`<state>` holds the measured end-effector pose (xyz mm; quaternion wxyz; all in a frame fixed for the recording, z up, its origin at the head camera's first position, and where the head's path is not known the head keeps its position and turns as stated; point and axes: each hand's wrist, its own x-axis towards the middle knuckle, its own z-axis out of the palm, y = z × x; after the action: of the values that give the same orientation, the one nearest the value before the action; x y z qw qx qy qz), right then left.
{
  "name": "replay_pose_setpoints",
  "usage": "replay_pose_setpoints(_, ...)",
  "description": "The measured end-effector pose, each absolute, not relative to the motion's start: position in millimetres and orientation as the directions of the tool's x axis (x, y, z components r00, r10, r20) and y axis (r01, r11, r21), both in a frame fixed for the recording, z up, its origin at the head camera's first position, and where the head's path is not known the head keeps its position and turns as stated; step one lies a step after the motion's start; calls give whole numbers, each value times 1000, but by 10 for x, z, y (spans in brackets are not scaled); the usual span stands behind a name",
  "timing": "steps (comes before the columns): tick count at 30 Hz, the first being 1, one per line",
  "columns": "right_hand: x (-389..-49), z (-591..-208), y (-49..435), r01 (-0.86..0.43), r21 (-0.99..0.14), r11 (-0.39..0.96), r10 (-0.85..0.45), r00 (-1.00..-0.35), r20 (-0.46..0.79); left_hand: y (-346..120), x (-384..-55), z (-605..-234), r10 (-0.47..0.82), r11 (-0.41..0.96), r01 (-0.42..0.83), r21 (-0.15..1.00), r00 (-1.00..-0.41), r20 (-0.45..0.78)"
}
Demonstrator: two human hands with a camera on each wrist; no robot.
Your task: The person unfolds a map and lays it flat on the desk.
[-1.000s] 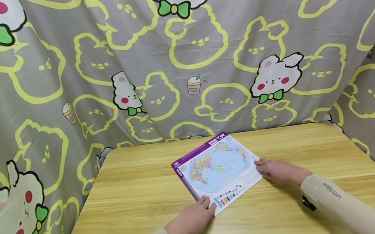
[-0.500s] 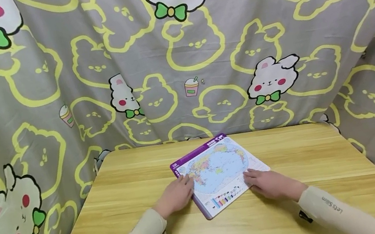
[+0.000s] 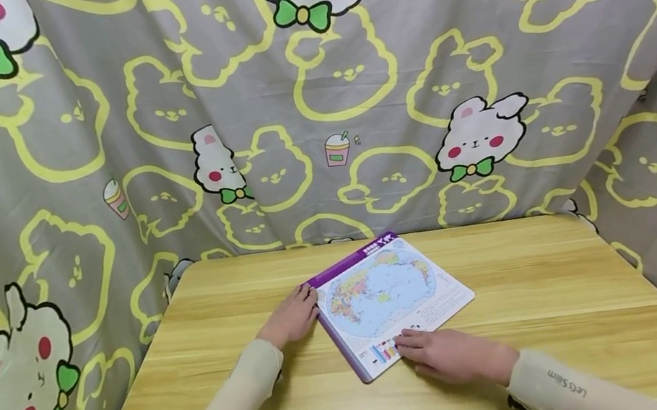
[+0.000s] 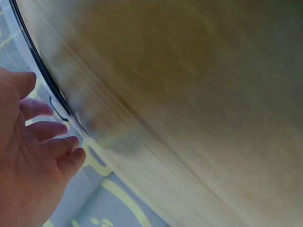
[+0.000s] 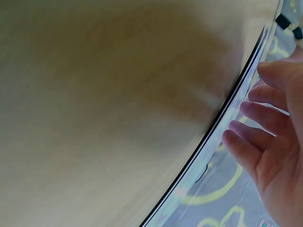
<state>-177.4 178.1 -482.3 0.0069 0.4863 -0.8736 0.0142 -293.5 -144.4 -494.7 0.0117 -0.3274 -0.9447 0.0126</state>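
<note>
A thin rectangular world map board with a purple top strip lies turned at an angle on the wooden table, printed side up. At its upper left corner, the left hand touches the edge with extended fingers. The right hand has its fingertips on the near edge, over the row of small coloured figures. In the left wrist view the left hand has loosely bent fingers beside the board's dark edge. The right wrist view shows the right hand likewise, fingers relaxed along that edge.
The wooden table surrounds the board on all sides. Behind it and at both sides hangs a grey curtain with rabbit prints. A small black piece shows under the right sleeve.
The left hand has moved from the near corner up the left edge to the upper left corner. The right hand has slid from the right corner leftward along the near edge. The board stays nearly in place.
</note>
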Motion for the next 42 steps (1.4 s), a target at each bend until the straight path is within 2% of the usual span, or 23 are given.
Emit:
replay_pose_setpoints(6,-1680,-4804,1641,-872,-19,488,-872,-489,26,-1452,-3005,-4932,589,808,589,1,-808,-22)
replay_pose_setpoints(14,-1628,-4824,1534,-899,34,437,-900,-436,24,-1440,-3042,-4892,548,837,546,45,-832,-84)
replay_pose_setpoints(24,-1599,-4799,1501,-883,11,470,-882,-470,-27,-1455,-3040,-4885,506,862,502,70,-846,-167)
replay_pose_setpoints(34,-1593,-4793,1540,-882,44,468,-883,-469,-21,-1424,-2972,-4843,517,851,525,6,-837,-178)
replay_pose_setpoints(42,-1595,-4801,1586,-878,12,478,-878,-478,-32,-1424,-2893,-4790,529,844,537,11,-827,-188)
